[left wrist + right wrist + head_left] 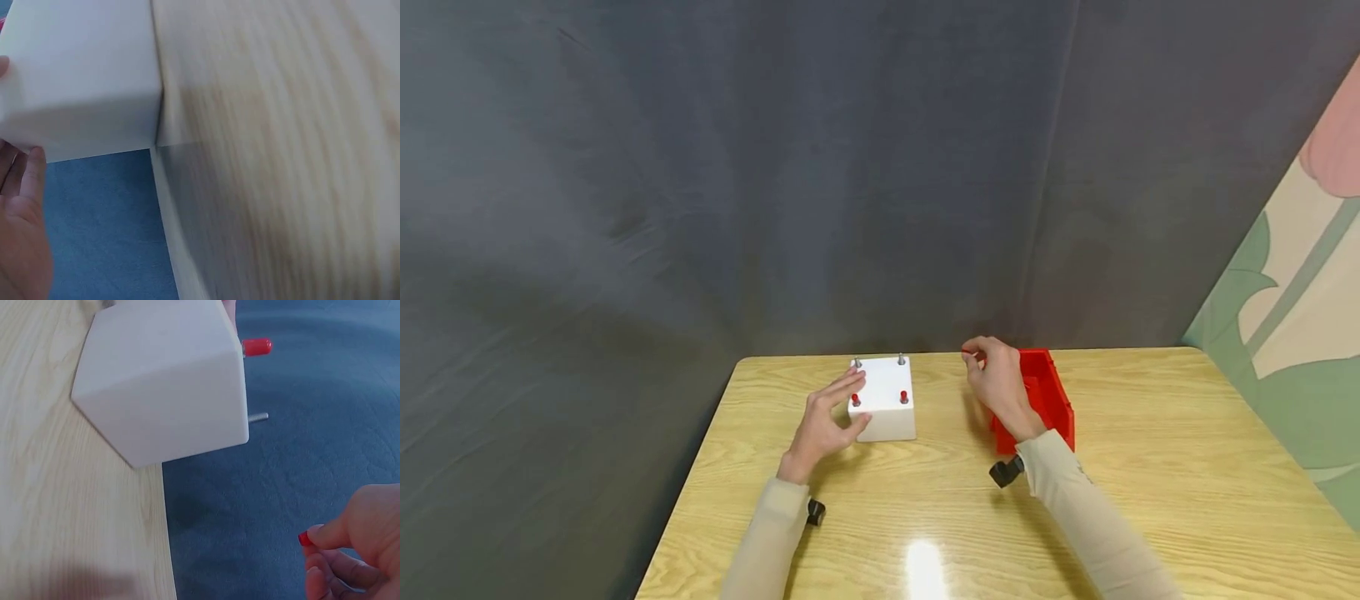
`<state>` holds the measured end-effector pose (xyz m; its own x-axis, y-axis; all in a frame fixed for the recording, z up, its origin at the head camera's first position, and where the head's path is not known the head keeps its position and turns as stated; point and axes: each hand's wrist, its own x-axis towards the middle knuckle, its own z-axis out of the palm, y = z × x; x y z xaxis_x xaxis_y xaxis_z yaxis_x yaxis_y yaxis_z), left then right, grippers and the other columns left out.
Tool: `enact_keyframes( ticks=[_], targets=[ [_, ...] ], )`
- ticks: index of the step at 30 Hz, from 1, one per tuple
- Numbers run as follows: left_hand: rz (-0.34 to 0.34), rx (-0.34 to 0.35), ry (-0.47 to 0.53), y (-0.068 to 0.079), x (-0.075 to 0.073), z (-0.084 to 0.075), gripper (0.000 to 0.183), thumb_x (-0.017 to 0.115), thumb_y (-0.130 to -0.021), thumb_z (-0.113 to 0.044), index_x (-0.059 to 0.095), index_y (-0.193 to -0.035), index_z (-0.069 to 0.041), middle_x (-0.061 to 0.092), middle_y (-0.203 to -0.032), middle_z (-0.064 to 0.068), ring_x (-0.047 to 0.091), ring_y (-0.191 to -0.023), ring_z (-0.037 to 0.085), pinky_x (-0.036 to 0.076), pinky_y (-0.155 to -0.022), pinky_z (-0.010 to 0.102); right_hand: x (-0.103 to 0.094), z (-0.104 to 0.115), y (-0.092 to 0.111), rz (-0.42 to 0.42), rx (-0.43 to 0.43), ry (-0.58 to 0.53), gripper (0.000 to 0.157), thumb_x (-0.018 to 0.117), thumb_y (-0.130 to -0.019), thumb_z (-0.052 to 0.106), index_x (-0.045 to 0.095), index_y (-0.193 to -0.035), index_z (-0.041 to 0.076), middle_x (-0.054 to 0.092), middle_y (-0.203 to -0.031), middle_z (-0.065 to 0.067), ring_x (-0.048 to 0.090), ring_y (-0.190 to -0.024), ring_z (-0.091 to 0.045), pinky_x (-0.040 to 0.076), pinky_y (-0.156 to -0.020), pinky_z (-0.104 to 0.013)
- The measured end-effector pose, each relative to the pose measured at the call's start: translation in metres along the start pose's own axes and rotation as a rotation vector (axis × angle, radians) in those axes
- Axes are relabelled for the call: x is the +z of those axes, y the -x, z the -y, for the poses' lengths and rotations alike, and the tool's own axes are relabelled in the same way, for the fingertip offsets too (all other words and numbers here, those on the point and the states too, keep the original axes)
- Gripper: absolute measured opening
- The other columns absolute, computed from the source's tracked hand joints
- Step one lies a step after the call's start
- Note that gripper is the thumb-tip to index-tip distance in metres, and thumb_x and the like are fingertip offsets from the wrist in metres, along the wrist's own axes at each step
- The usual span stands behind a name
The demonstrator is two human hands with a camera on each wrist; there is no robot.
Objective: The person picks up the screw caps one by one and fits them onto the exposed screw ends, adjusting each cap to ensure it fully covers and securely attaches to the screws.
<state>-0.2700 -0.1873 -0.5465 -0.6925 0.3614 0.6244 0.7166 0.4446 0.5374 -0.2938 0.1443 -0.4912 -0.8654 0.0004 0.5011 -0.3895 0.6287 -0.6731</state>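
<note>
A white box (pixel 883 385) sits on the table with metal studs sticking up at its top corners. Red caps (pixel 904 396) cover the two front studs; the back ones, such as the bare stud (pixel 901 359), show metal. My left hand (pixel 822 423) holds the box at its left side, fingers by the top edge and thumb at the front face. To the right of the box and above the table, my right hand (pixel 997 379) pinches a small red cap (pixel 304 538) between thumb and fingertip. The right wrist view shows that cap apart from the studs.
A red open bin (pixel 1052 400) stands right of the box, partly hidden by my right hand and forearm; its contents are hard to make out. Behind the wooden table (pixel 925 492) hangs a dark grey curtain (pixel 880 183). A patterned panel (pixel 1285 333) is at the right.
</note>
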Motion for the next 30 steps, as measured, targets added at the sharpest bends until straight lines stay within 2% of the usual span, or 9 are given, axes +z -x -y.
enact_keyframes(
  ticks=[8,15,21,30],
  targets=[
    [-0.011,0.012,0.0,0.0,-0.002,0.0,0.059,0.088,-0.084,-0.012,0.068,-0.137,0.004,0.064,-0.148,0.02,0.056,-0.144,0.04,0.045,-0.122,0.051,0.005,0.012,-0.003,-0.026,-0.032,-0.023,0.008,0.074,-0.096,0.002,0.079,-0.102,0.001,0.078,-0.097,-0.014,0.071,-0.083,-0.03,0.06,-0.064,-0.035],
    [-0.008,-0.009,-0.027,0.005,0.002,-0.005,0.059,0.083,-0.087,-0.012,0.065,-0.141,0.005,0.061,-0.153,0.017,0.051,-0.149,0.039,0.042,-0.124,0.053,0.007,0.019,-0.005,-0.015,-0.04,-0.014,0.008,0.075,-0.096,0.003,0.08,-0.103,0.004,0.078,-0.096,-0.012,0.07,-0.083,-0.027,0.061,-0.066,-0.033],
    [-0.012,-0.018,-0.046,0.007,0.001,-0.01,0.054,0.083,-0.09,-0.011,0.067,-0.139,0.005,0.061,-0.153,0.017,0.051,-0.149,0.038,0.043,-0.123,0.052,0.009,0.025,-0.007,-0.021,-0.045,-0.009,0.008,0.075,-0.095,0.002,0.08,-0.102,0.003,0.078,-0.094,-0.012,0.069,-0.081,-0.027,0.061,-0.064,-0.034],
    [-0.036,-0.026,-0.047,0.009,0.0,-0.011,0.052,0.086,-0.089,-0.01,0.069,-0.137,0.004,0.064,-0.15,0.014,0.054,-0.147,0.035,0.045,-0.122,0.049,0.014,0.03,-0.011,0.026,-0.028,-0.022,0.012,0.074,-0.098,0.005,0.08,-0.109,0.003,0.078,-0.102,-0.015,0.07,-0.085,-0.029,0.067,-0.074,-0.041]
  ],
)
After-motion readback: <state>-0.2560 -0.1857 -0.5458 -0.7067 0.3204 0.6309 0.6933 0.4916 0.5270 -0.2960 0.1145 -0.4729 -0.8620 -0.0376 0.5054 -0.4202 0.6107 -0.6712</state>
